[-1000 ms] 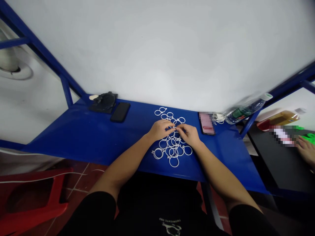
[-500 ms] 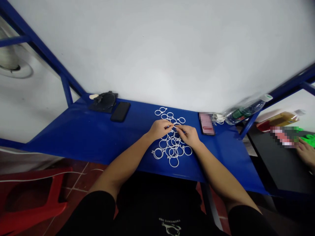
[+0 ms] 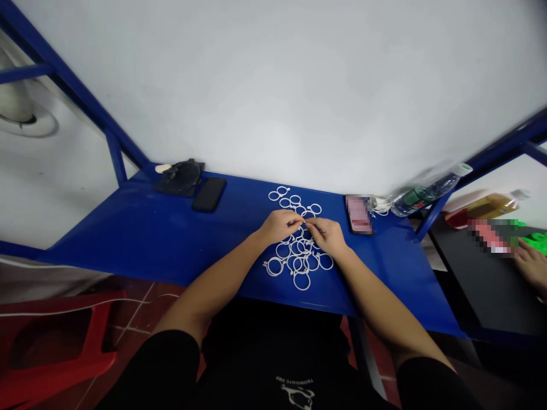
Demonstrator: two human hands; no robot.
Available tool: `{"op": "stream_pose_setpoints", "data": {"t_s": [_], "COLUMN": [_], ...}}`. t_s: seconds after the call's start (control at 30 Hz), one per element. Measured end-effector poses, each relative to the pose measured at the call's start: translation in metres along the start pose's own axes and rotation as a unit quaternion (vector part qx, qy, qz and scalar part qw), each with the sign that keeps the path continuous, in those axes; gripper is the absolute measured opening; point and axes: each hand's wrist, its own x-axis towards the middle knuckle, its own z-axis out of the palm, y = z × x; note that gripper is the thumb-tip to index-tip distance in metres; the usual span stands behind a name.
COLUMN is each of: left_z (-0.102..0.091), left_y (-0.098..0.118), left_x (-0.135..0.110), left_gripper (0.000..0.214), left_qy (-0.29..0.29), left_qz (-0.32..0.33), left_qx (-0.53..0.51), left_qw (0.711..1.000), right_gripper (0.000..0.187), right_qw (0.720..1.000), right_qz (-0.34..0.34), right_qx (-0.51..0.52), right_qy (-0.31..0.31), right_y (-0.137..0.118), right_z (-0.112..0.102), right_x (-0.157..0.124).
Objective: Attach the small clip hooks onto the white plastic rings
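My left hand (image 3: 278,226) and my right hand (image 3: 328,234) meet fingertip to fingertip over a loose pile of white plastic rings (image 3: 301,281). Each hand is closed in a pinch, thumb against fingers. Between the fingertips shows a small bit of a white plastic ring (image 3: 305,221), mostly covered by the fingers. The rings in the pile carry small tabs, and many overlap. Several more rings (image 3: 282,191) lie beyond my hands, towards the wall.
The blue table (image 3: 141,228) meets a white wall. A black phone (image 3: 209,194) and a dark plastic bag (image 3: 182,175) lie at left. At right are a lit phone (image 3: 360,215), a white cable (image 3: 382,205) and a bottle (image 3: 429,191). Another person's hand (image 3: 532,262) rests at far right.
My left fingertips have shifted slightly right, closer to my right fingertips. The pinched white piece is now more covered. The pile looks the same.
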Motion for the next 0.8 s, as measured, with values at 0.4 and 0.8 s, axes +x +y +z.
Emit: {"op": "stream_pose_setpoints", "data": {"t_s": [0.4, 0.8], "left_z": [0.0, -0.002], "left_y": [0.002, -0.011], "left_x": [-0.001, -0.002], "left_gripper": [0.011, 0.011], "left_qy": [-0.037, -0.081], "left_qz": [-0.005, -0.075], "left_qx": [0.016, 0.049], "left_qw": [0.999, 0.993], "right_gripper": [0.027, 0.026], "right_qw": [0.997, 0.97], "right_qz": [0.032, 0.188], "right_qx": [-0.068, -0.1], "right_qy": [0.003, 0.116], "right_y": [-0.002, 0.048], "right_z": [0.009, -0.024], "right_x": [-0.001, 0.006]}}
